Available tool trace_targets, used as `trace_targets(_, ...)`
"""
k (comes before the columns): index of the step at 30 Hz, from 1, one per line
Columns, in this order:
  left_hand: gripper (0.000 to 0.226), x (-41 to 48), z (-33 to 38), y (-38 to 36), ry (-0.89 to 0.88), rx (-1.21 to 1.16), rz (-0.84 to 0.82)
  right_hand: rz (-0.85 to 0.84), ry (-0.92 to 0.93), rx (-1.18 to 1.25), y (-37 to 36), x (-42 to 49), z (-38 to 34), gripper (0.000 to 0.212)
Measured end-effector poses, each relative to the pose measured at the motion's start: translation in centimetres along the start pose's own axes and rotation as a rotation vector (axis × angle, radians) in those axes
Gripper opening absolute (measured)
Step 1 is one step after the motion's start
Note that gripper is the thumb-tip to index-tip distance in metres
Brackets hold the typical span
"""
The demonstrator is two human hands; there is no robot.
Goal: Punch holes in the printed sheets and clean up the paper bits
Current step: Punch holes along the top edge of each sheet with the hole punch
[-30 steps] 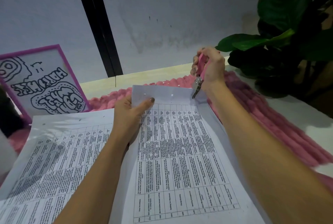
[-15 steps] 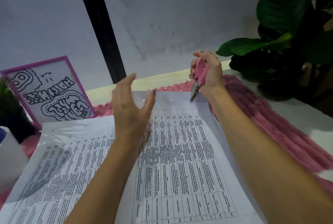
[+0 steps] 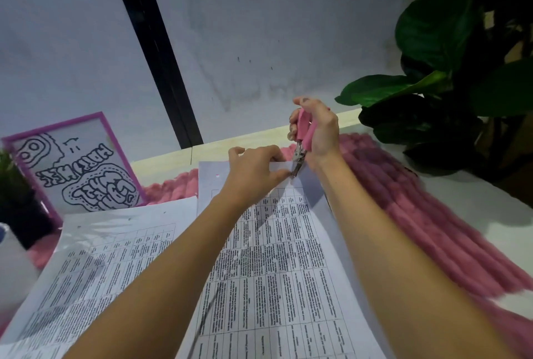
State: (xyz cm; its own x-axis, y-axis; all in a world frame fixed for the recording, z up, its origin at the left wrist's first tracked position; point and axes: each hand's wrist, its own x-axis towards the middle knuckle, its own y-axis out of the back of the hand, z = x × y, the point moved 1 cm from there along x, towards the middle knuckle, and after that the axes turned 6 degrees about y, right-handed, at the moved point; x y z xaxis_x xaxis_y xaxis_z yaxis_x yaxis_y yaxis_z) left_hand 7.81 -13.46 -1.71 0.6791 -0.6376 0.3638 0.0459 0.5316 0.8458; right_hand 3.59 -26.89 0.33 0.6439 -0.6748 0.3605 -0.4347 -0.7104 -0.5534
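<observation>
A printed sheet (image 3: pixel 288 257) with a table of small text lies in front of me, its far margin showing a punched hole on the left. My right hand (image 3: pixel 320 130) grips a pink-handled hole punch (image 3: pixel 302 139), its metal jaw set on the sheet's far right corner. My left hand (image 3: pixel 253 174) pinches the far edge of that sheet right beside the jaw. A second printed sheet (image 3: pixel 95 266) lies to the left, partly under the first.
A pink chunky knit mat (image 3: pixel 418 214) runs under the sheets and off to the right. A purple-framed drawing (image 3: pixel 78 168) leans against the wall at left. A large dark-leaved plant (image 3: pixel 450 75) stands at right. A white object (image 3: pixel 11 257) sits at the left edge.
My left hand lifted off the sheet's left side, moved right, and now pinches the far edge beside the punch. My right hand stayed with the punch at the far right corner.
</observation>
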Motion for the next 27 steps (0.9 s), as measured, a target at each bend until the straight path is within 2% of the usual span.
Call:
trace_targets(5,0.015,0.1,0.1,0.0,0.020,-0.019,0.038,0.006,-0.011,-0.022,0.0,0.0,-0.5,0.033)
trace_targets(8,0.016,0.1,-0.3,0.7,0.013,-0.003,0.053,0.057,0.042,-0.060,0.7,0.3,-1.0,0.029)
trace_targets(11,0.014,0.2,-1.2,2.4,0.027,0.011,0.096,0.072,0.108,-0.299,1.1,0.5,-1.8,0.027)
trace_targets(13,0.014,0.4,-1.6,4.3,0.040,-0.005,0.143,-0.007,0.130,-0.555,0.9,0.3,-2.8,0.021)
trace_targets(15,0.017,0.6,-1.5,6.7,0.034,-0.059,0.219,-0.153,0.010,-0.732,0.9,-0.3,-4.1,0.022)
trace_targets(17,0.019,1.2,-1.2,9.1,0.014,-0.115,0.288,-0.347,-0.179,-0.779,1.2,-1.3,-5.1,0.028)
trace_targets(19,0.019,1.5,-0.3,11.5,-0.046,-0.177,0.337,-0.489,-0.270,-0.807,0.8,-2.8,-5.7,0.027)
trace_targets(20,0.020,1.6,0.2,12.6,-0.097,-0.220,0.360,-0.478,-0.267,-0.827,0.3,-3.5,-5.7,0.019)
trace_targets(22,0.021,1.4,1.4,14.4,-0.192,-0.261,0.427,-0.348,-0.204,-0.833,-0.9,-4.3,-6.1,0.010)
trace_targets(24,0.033,0.9,2.1,16.1,-0.250,-0.195,0.640,-0.268,-0.122,-0.791,-2.0,-4.5,-7.3,0.010)
trace_targets(25,0.046,0.4,2.2,16.7,-0.230,-0.161,0.772,-0.248,-0.094,-0.778,-2.4,-4.6,-8.1,0.008)
trace_targets(27,0.083,-1.1,1.7,17.5,-0.068,-0.268,0.923,-0.212,-0.040,-0.768,-3.0,-4.6,-9.7,0.009)
